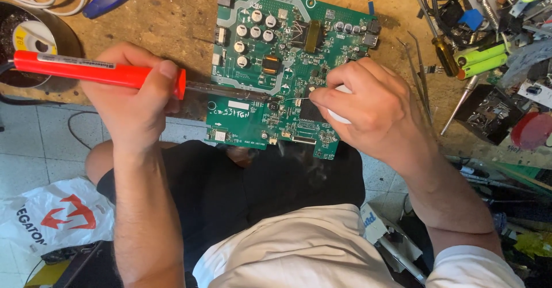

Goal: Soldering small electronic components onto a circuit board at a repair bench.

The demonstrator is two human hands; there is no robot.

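A green circuit board (270,40) lies on a worn wooden bench, its near edge overhanging my lap. My left hand (135,101) grips a soldering iron with a red handle (86,69); its dark metal shaft (230,91) reaches right to the lower middle of the board. My right hand (362,107) pinches a thin solder wire (296,98) that points left at the iron's tip, and holds a white object in the palm. Faint smoke drifts below the board.
Tweezers (417,72), a yellow-handled screwdriver (443,49), green cylindrical cells (483,58) and cluttered parts fill the bench's right side. A solder spool (34,35), white cable and a blue tool lie at the upper left. A white plastic bag (57,213) sits on the tiled floor.
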